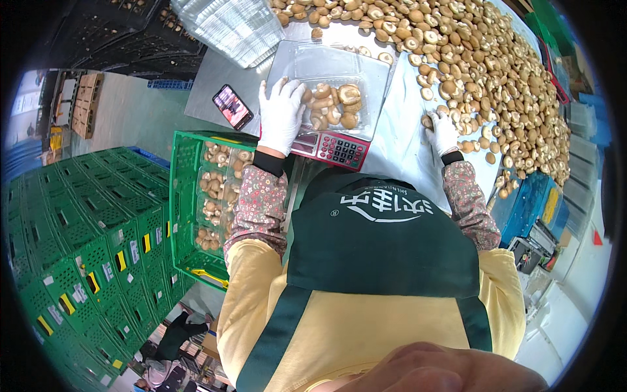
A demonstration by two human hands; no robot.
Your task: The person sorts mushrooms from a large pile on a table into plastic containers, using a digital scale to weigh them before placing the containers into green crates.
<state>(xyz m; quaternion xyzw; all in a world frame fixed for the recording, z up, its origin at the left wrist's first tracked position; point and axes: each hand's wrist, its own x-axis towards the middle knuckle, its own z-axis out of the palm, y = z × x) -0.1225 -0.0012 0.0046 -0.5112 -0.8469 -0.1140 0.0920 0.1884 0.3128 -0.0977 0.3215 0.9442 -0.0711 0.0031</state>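
White gloves cover both of my hands. My left hand [282, 115] rests at the left side of a clear plastic clamshell tray [313, 84], its fingertips beside a mushroom. Several brown mushrooms [334, 104] lie in the tray, and its lid is folded back. Below the tray is a red weighing scale [343, 150] with a keypad. My right hand [442, 131] is at the near edge of a large heap of mushrooms [482, 68], with a mushroom [427, 121] between its thumb and fingers.
Stacked empty clear trays [235, 29] stand behind, and a phone [232, 108] lies at the left of the metal table. A green crate [174, 196] with filled trays sits at the left, near stacked green crates [98, 235]. Blue containers [524, 206] stand at the right. A person [174, 338] is at the lower left.
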